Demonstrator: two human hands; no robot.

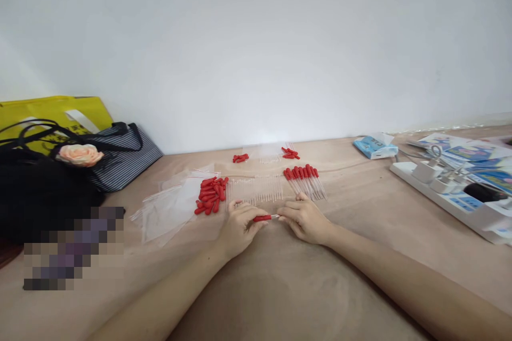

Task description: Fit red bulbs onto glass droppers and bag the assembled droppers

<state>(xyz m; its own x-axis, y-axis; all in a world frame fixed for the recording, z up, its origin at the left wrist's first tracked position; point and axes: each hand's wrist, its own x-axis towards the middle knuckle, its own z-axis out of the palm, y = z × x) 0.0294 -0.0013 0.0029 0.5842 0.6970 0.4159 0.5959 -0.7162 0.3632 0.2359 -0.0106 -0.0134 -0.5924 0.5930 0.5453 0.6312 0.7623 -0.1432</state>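
Red-bulbed dropper (263, 218) between both hands (245, 226)

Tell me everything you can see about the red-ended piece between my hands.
The slim piece has a smooth red end, rubbery-looking, and a clear, glassy-looking tube. It is held nearly level. Your left hand pinches the red end; the fingers of your right hand close on the tube, hiding its tip.
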